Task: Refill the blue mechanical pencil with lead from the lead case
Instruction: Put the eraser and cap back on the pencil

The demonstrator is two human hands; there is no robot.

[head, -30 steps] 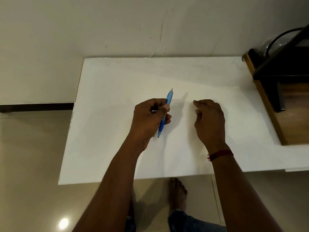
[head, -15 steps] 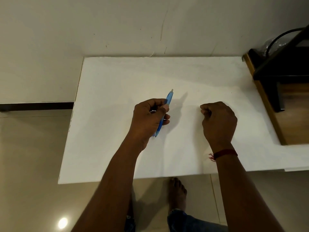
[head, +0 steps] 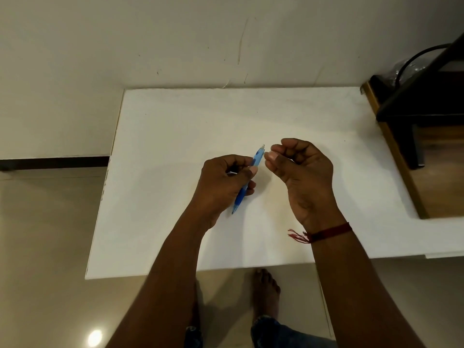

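Note:
My left hand [head: 223, 182] grips the blue mechanical pencil [head: 257, 157] around its middle, above the white table [head: 175, 121]. The pencil is tilted, with its pale top end pointing away and to the right and its tip down towards me. My right hand [head: 301, 177] is raised just right of that top end, palm turned towards me. Its thumb and forefinger are pinched together about a finger's width from the pencil. I see nothing between those fingertips; a thin lead would be too fine to make out. No lead case is in view.
A wooden unit [head: 439, 172] carrying a black frame [head: 414, 101] and a cable abuts the table's right side. A wall runs behind the table. Tiled floor lies to the left and in front, with my bare foot [head: 266, 290] under the near edge.
My right hand has lifted off the table, turned palm towards me and moved left, up to the pencil's top end. My left hand and the pencil have barely moved.

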